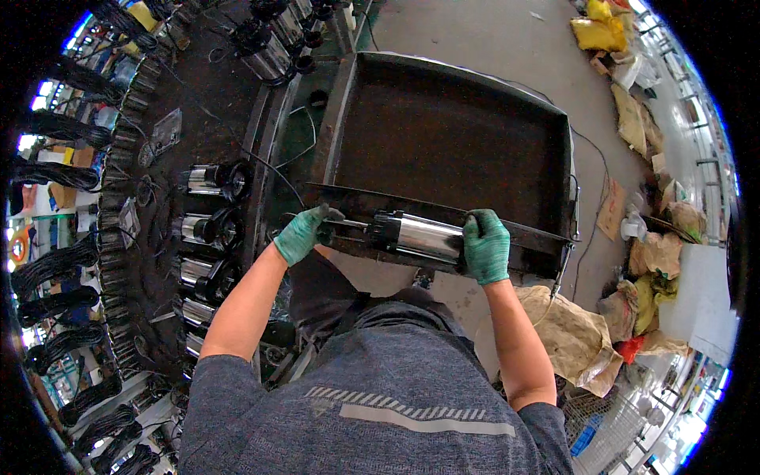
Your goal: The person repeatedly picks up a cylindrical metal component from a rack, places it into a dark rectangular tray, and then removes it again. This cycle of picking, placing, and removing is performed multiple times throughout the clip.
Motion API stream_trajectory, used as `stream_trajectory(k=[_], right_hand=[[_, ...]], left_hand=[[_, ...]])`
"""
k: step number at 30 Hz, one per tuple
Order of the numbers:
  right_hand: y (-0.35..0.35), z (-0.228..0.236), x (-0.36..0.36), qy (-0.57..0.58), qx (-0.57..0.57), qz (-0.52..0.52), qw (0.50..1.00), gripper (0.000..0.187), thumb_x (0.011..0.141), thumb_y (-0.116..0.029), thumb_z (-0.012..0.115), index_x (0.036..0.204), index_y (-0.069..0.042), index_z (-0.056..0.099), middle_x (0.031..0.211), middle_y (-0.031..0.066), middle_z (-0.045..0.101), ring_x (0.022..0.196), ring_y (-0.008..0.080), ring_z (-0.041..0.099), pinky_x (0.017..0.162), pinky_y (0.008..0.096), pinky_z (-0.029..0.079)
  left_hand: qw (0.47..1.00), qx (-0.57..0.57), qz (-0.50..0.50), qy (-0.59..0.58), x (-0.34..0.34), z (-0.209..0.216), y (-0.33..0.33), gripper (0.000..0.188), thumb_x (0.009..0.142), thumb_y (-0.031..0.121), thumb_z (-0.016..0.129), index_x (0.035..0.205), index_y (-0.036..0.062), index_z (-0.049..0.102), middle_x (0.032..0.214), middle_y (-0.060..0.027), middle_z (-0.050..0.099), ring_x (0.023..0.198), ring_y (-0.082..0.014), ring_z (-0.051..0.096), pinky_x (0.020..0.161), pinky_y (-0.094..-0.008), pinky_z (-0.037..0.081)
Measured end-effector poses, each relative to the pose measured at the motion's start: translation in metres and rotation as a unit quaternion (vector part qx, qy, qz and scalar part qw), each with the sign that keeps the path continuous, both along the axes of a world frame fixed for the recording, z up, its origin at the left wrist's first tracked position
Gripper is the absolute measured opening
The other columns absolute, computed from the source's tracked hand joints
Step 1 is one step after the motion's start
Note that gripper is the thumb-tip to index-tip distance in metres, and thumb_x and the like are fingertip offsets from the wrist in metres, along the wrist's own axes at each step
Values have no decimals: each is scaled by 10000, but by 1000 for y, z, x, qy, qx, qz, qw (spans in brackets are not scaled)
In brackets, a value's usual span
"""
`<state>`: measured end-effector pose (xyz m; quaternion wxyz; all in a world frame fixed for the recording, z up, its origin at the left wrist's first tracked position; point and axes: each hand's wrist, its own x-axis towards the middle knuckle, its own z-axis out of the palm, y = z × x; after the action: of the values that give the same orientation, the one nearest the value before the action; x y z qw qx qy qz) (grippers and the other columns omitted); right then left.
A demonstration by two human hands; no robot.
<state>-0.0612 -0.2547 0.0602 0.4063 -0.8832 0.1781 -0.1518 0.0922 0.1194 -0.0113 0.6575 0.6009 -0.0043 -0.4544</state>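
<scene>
From a distance I watch a grey shirt (372,388) at 6 o'clock, with both forearms reaching forward from it. The left hand (303,233), in a green glove, sits at 9 o'clock of the metal cylinder (430,237), its fingers curled closed about the end of a thin rod (347,224). I cannot tell whether that rod is fixed to the cylinder or is a separate piece. The right hand (485,247), gloved alike, is bent closed over the cylinder's 3 o'clock end; its palm side is hidden from me.

The cylinder lies crosswise between the hands, close to level, black end toward 9 o'clock, at the near edge of a wide brown tray (451,131). I cannot tell whether the edge bears any of its weight.

I judge the step in hand to be steadying the cylinder at one end while working the rod at the other. The next move calls, I think, for a firm right hold and the rod kept in line, since the shiny casing could roll or slip.

Farther out, a row of similar cylinders (204,227) lies at 9 o'clock, a tan sack (570,336) at 4, and a yellow sack (599,35) at 1.
</scene>
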Motion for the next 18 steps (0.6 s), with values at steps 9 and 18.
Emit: stream_trajectory(k=[9,18], right_hand=[[0,-1,-2,9,-23,5,1000,112,920,-104,629,980,-22,677,910,190,660,802,383,659,721,424,531],[-4,6,-2,19,9,87,996,136,841,-121,690,943,-32,694,905,182,678,798,382,666,708,434,540]], left_hand=[[965,140,-179,-134,19,33,-6,372,933,190,745,1255,52,622,1029,-40,656,899,-151,567,826,-324,512],[926,223,-100,-288,-7,15,-20,290,913,249,778,1057,18,675,911,-82,695,816,-206,643,743,-361,515]])
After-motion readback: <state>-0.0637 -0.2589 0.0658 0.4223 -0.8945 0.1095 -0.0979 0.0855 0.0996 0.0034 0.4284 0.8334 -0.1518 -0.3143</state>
